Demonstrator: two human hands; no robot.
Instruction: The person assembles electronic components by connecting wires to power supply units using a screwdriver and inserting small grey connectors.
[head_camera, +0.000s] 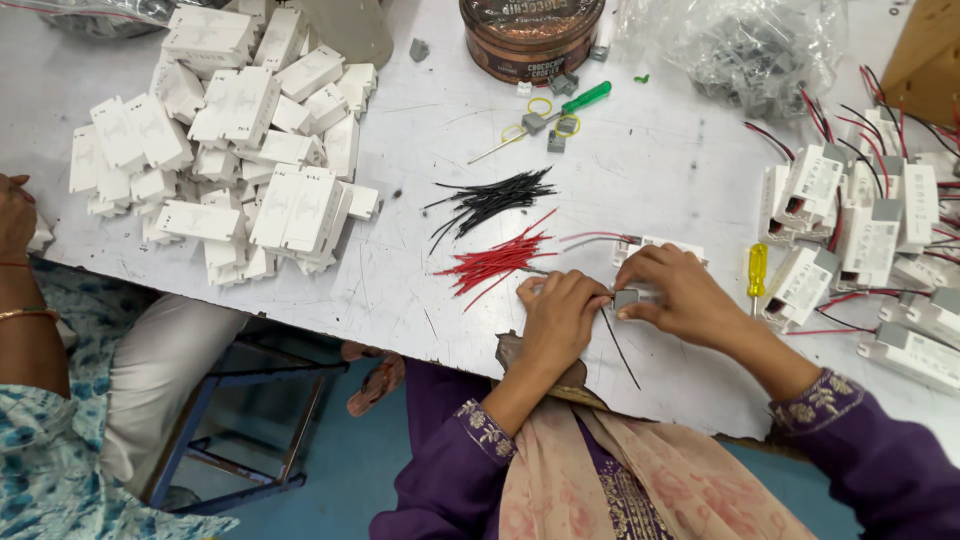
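1. near the front edge of the table (650, 160), the person's left hand (556, 318) and right hand (678, 295) meet over a small grey connector block (628, 298); the right hand's fingers pinch the block, and the left hand's fingers are closed on a thin black wire (618, 345) whose loose end trails toward that edge.
2. to do this well, i would say keep the block flat and steady under the right thumb, so the wire end goes in straight instead of bending.
3. hold the wire close to its tip; held further back, it will likely buckle.
4. just beyond the hands lie a bundle of red wires (495, 262) and, further in, a bundle of black wires (492, 200); take one strand at a time so the bundles do not tangle.
5. a yellow-handled screwdriver (757, 272) lies just right of the right hand, within easy reach.
6. white casings (240, 130) are heaped at the far left corner, and wired units (860, 230) crowd the right edge; keep the loose wire clear of both.
7. another person's arm (25, 300) rests at the left edge, well apart.
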